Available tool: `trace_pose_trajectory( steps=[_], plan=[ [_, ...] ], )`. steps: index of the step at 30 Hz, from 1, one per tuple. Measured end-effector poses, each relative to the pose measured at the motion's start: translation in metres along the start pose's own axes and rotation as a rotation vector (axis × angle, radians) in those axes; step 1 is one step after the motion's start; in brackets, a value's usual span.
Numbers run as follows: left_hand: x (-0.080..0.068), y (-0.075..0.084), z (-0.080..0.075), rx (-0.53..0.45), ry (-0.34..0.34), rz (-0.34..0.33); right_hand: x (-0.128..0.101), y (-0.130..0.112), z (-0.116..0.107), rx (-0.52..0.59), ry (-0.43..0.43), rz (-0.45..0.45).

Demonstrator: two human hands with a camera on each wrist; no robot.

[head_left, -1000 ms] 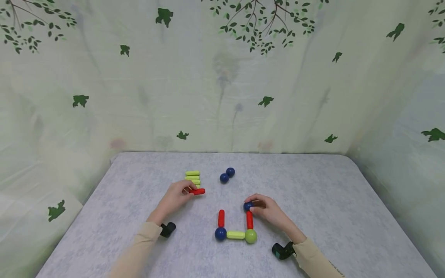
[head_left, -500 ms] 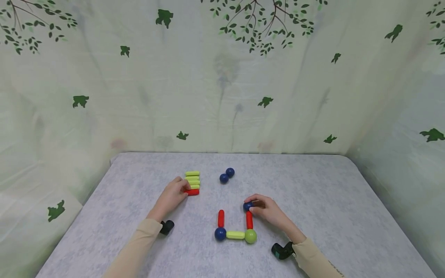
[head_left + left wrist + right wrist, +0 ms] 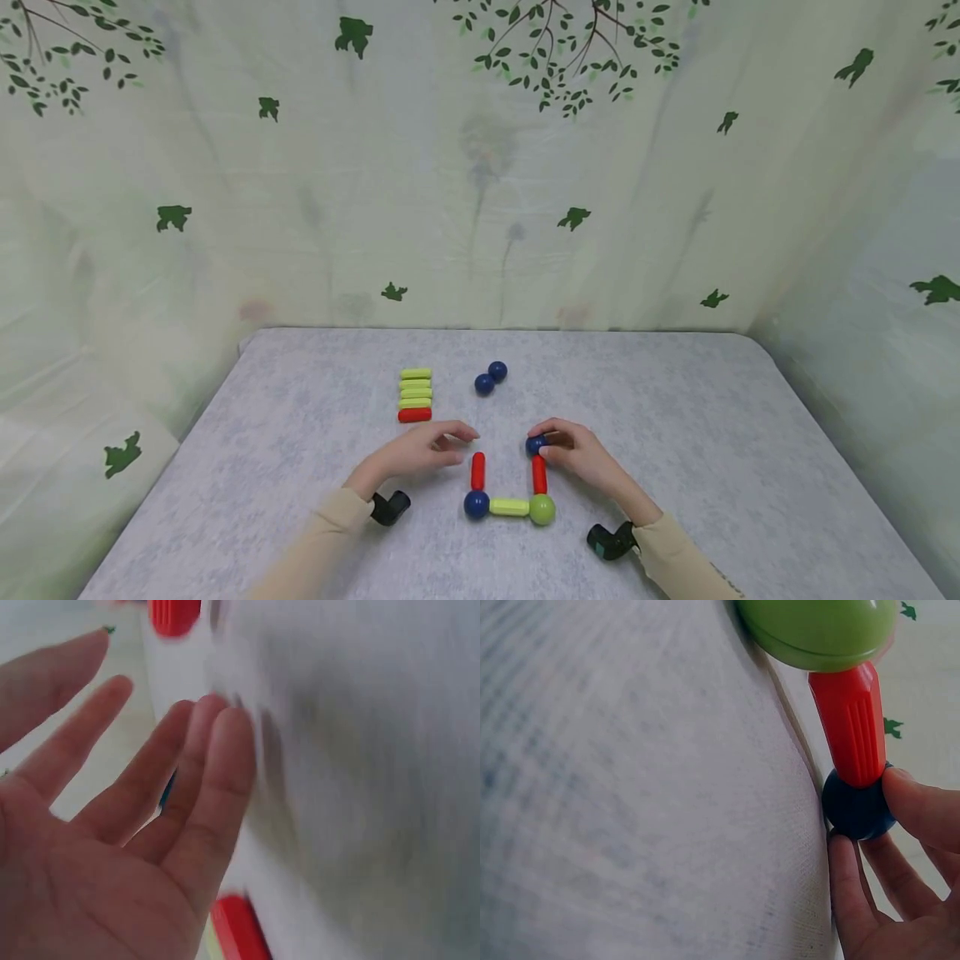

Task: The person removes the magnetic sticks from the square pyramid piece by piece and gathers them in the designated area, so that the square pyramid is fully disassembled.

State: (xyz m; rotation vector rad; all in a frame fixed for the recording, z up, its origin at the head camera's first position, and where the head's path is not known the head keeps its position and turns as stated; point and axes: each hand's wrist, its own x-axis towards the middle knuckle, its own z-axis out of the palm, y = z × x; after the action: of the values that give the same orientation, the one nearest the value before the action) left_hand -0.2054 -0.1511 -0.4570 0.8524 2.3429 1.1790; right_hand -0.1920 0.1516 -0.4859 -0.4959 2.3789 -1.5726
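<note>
My right hand (image 3: 581, 454) pinches a dark blue ball (image 3: 857, 806) at the far end of a red rod (image 3: 851, 724). That rod meets a green ball (image 3: 542, 509), and a yellow-green rod (image 3: 509, 507) links this to another blue ball (image 3: 476, 505). From the second blue ball a red rod (image 3: 477, 472) points away from me, its far end free. Just left of that free end my left hand (image 3: 416, 454) hovers with nothing in it, fingers extended. In the left wrist view its palm and spread fingers (image 3: 225, 765) show, somewhat blurred.
Beyond my left hand lies a row of several yellow-green rods (image 3: 416, 384) with one red rod (image 3: 415, 415) at its near end. Two blue balls (image 3: 484, 384) sit close together at the back. A patterned cloth wall (image 3: 480, 208) stands behind the grey table (image 3: 675, 400).
My left hand set the red rod against the near end of the yellow-green row, let go, and moved right towards the connected pieces. The right hand stays on its blue ball.
</note>
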Motion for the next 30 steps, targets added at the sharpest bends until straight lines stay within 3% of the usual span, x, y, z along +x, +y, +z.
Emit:
trace_pose_trajectory(
  steps=[2,5,15,19,25,30],
  plan=[
    [0.004,0.004,0.010,-0.022,-0.064,-0.006,0.000,0.000,0.000,0.004,-0.003,-0.007],
    [0.009,0.006,0.019,-0.061,-0.066,-0.002,0.000,-0.002,0.000,0.003,-0.009,-0.012],
    [0.002,0.011,0.017,-0.068,0.133,0.041,-0.012,-0.035,-0.002,0.011,-0.020,-0.014],
    [0.000,0.012,0.015,-0.040,0.140,0.050,-0.014,-0.037,-0.003,0.005,-0.018,-0.018],
    [-0.001,0.012,0.018,0.086,0.156,0.041,-0.014,-0.035,-0.003,0.011,-0.015,-0.015],
    [-0.011,0.001,0.014,-0.024,0.249,0.001,-0.014,-0.036,-0.002,0.014,-0.020,-0.017]
  ],
)
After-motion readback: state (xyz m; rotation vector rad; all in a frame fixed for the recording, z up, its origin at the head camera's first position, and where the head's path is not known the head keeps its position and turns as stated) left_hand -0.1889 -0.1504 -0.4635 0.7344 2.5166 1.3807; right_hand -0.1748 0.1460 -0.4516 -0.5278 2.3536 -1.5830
